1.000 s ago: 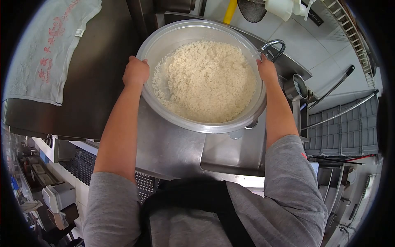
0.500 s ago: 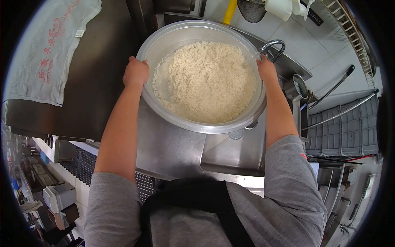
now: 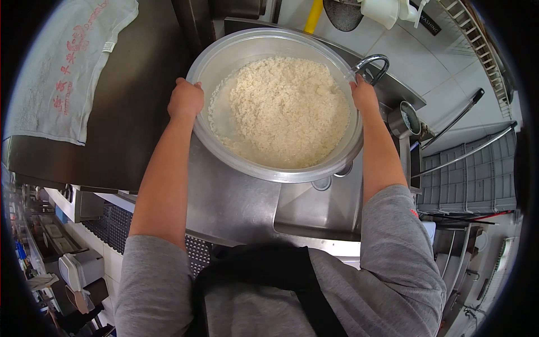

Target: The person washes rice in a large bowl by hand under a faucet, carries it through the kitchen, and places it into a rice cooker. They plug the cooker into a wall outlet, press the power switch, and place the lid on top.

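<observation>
A large translucent basin [image 3: 224, 160] holds a heap of pale rice [image 3: 289, 109], with cloudy liquid showing along its left side. My left hand [image 3: 186, 98] is closed on the basin's left rim. On the opposite side, my right hand [image 3: 364, 94] grips the right rim, beside a curved chrome tap [image 3: 377, 60]. The fingertips of both hands are partly hidden by the rim. Beneath the basin's lower right part lies a steel sink [image 3: 317, 210], and its left part is over the steel counter [image 3: 230, 196].
A white towel with red writing [image 3: 70, 67] lies on a dark metal surface [image 3: 132, 95] at the left. Right of the sink are a metal pot [image 3: 404, 119] and a grey crate [image 3: 469, 174]. A mesh strainer [image 3: 343, 14] hangs at the back wall.
The rice has shifted slightly to the right inside the basin, leaving more cloudy liquid visible at the left. Both hands keep nearly the same place on the rim.
</observation>
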The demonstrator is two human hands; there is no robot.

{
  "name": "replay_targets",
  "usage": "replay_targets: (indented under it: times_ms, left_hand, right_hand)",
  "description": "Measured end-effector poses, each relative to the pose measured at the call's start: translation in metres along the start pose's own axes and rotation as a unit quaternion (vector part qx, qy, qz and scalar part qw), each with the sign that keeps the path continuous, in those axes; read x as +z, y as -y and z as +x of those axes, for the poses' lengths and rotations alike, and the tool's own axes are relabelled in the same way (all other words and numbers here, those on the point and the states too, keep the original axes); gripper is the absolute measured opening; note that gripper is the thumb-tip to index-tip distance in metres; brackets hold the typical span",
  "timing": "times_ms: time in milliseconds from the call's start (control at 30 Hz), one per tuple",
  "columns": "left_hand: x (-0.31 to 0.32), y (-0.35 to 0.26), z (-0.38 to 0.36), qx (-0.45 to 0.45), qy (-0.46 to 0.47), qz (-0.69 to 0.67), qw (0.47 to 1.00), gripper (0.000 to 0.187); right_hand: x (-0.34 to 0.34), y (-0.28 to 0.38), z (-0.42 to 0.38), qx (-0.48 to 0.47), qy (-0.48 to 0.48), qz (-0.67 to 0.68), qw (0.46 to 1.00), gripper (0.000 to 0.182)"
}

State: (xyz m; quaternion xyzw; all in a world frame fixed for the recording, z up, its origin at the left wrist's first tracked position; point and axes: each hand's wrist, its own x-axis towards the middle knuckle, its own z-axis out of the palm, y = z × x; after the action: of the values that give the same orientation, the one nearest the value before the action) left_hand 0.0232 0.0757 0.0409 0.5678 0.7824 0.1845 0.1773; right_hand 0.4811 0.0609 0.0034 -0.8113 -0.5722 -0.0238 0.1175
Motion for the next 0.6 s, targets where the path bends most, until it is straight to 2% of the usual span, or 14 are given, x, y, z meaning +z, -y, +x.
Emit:
replay_targets:
  times_ms: [400, 467, 600]
  left_hand:
    - [0.0018, 0.0012, 0.0017, -0.003, 0.000, 0.000, 1.000, 0.052]
    - [0.0028, 0.0010, 0.0020, -0.005, -0.005, 0.023, 1.000, 0.045]
    - [0.0037, 0.0017, 0.0019, 0.001, -0.008, 0.018, 1.000, 0.045]
  right_hand:
    - [0.0039, -0.0034, 0.0019, 0.000, -0.007, 0.011, 1.000, 0.048]
    - [0.0026, -0.0026, 0.0008, 0.001, -0.006, 0.009, 1.000, 0.048]
    - [-0.0002, 0.0000, -0.0010, 0.009, 0.001, 0.011, 1.000, 0.047]
